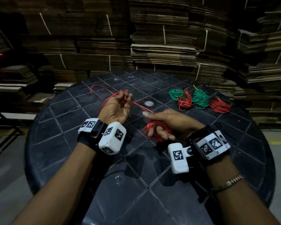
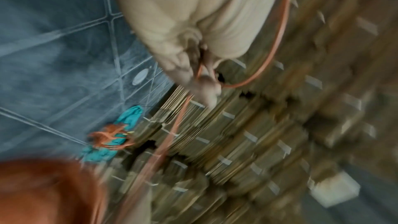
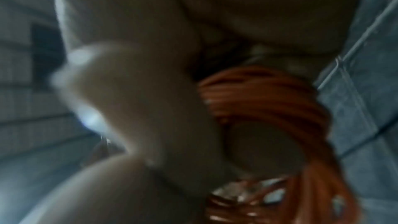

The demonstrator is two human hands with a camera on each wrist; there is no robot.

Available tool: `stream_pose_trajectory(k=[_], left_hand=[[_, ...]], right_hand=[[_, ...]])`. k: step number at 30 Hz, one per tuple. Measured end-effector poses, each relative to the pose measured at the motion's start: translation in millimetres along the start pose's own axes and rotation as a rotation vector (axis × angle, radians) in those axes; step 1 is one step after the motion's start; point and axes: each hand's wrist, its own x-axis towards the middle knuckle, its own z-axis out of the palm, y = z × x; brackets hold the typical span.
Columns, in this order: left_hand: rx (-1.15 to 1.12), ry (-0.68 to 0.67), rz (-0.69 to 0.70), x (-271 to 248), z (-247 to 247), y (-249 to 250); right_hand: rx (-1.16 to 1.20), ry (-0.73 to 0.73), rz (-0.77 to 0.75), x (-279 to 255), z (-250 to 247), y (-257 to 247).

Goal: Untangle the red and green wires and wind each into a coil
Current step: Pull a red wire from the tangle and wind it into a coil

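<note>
My right hand point(image 1: 159, 127) grips a coil of red wire point(image 1: 154, 130) wound around its fingers, just above the black round table point(image 1: 71, 143). In the right wrist view the same red coil point(image 3: 269, 101) wraps around a finger, blurred. A loose strand of the red wire point(image 1: 139, 106) runs from the coil up to my left hand point(image 1: 120, 104), which pinches it with curled fingers. Beyond the left hand the strand loops over the table point(image 1: 96, 88). The left wrist view shows the pinching fingers point(image 2: 206, 83) on the red strand point(image 2: 178, 122).
Two green coils point(image 1: 199, 99) and two red coils point(image 1: 219, 105) lie in a row at the table's back right. A small metal disc point(image 1: 148, 103) sits at the table's centre. Stacks of flattened cardboard point(image 1: 161, 38) rise close behind the table.
</note>
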Motion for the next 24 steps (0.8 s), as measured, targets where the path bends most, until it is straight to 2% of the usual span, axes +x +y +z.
stream_pose_trajectory(k=[2,4,6,8,11,13,15,17,19,22,24], left_hand=[[-0.126,0.066,0.018,7.4,-11.0,10.4],[-0.25,0.116,0.035,12.5,-18.6,16.3],[-0.271,0.133,0.032,14.7,-21.4,17.2],[-0.222,0.137,0.009,15.4,-21.2,15.3],[-0.03,0.095,-0.074,11.8,-15.5,8.0],[0.052,0.024,-0.156,6.3,-9.9,1.2],[0.11,-0.073,-0.223,-1.2,-3.2,-4.7],[0.205,-0.173,-0.255,-10.7,5.4,-8.6],[0.322,-0.256,-0.252,-20.7,14.8,-12.4],[0.407,-0.31,-0.185,-29.5,19.9,-12.9],[0.355,-0.331,-0.137,-29.6,18.1,-8.2]], right_hand=[[0.182,-0.004,-0.11,-9.2,-2.8,-7.1],[0.401,0.077,-0.225,-18.3,-3.9,-15.3],[0.687,0.133,-0.335,-21.9,-11.3,-18.4],[0.911,0.101,-0.466,-20.2,-25.9,-14.4],[1.174,0.003,-0.643,-17.1,-46.7,-5.1],[1.375,0.077,-0.73,-15.6,-54.2,-3.8],[1.475,0.243,-0.826,-13.1,-61.8,-2.4],[1.422,0.395,-0.8,-10.1,-66.4,-1.2],[1.247,0.561,-0.655,-2.5,-67.3,3.5],[0.719,0.752,-0.395,7.6,-58.0,5.7],[0.25,0.728,-0.198,5.5,-47.4,5.4]])
